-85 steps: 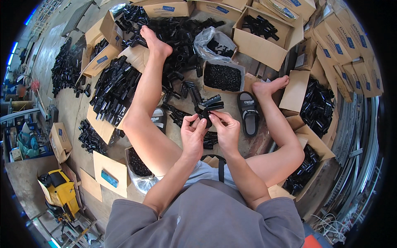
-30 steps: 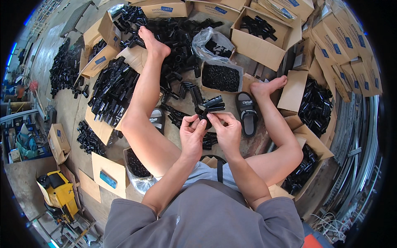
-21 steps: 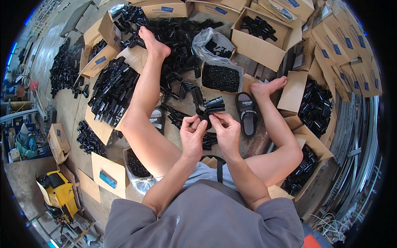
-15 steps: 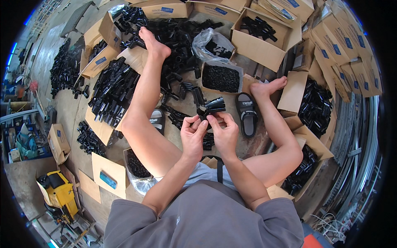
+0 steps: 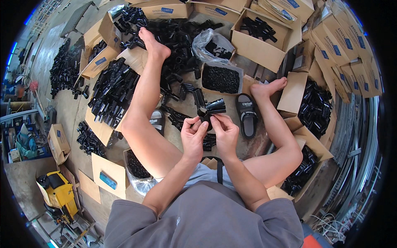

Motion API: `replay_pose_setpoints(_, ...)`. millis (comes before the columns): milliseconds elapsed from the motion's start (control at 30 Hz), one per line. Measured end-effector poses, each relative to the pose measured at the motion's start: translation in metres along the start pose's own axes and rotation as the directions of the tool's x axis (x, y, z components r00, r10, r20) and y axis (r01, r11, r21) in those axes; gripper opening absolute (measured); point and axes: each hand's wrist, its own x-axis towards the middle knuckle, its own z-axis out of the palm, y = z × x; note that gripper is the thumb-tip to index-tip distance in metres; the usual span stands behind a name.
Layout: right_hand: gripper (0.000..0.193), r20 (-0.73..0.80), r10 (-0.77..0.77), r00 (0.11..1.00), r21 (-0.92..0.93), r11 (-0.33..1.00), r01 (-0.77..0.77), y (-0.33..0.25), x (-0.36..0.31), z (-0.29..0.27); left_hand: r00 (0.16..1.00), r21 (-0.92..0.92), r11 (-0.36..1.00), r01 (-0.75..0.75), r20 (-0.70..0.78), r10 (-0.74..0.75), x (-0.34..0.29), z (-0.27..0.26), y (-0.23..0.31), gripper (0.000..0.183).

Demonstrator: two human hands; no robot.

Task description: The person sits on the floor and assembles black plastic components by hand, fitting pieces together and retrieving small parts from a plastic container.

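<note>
Glossy black, a branched fitting (image 5: 215,106) is pinched at its near end by left hand (image 5: 193,138) and right hand (image 5: 225,135) above the floor (image 5: 259,144), presumably for steadiness; beyond, a box (image 5: 241,79) of pieces (image 5: 220,78) is set, near edge facing them, seemingly for reach.

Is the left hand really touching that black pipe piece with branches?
Touching: in the head view, the left hand pinches the black branched pipe fitting at its near end.

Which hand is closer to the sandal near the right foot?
Right. The right hand is just left of that sandal; the left hand is farther left, past the right one.
</note>
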Motion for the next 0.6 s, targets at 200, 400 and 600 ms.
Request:
replay_pose_setpoints(200,0.016,0.017,-0.013,1.0,-0.222,0.975,0.017,0.001,0.003,-0.001,0.999,-0.003,1.0,-0.02,0.028,0.02,0.002,-0.003,-0.001,0.025)
replay_pose_setpoints(400,0.016,-0.002,-0.001,1.0,-0.019,1.0,0.001,0.004,0.002,0.001,1.0,0.008,1.0,-0.007,-0.008,0.007,0.002,-0.001,-0.001,0.026)
replay_pose_setpoints(600,0.017,-0.045,-0.001,0.999,-0.013,1.0,0.001,0.005,0.002,0.004,0.997,0.023,1.0,-0.008,0.075,0.006,0.005,-0.011,-0.006,0.023)
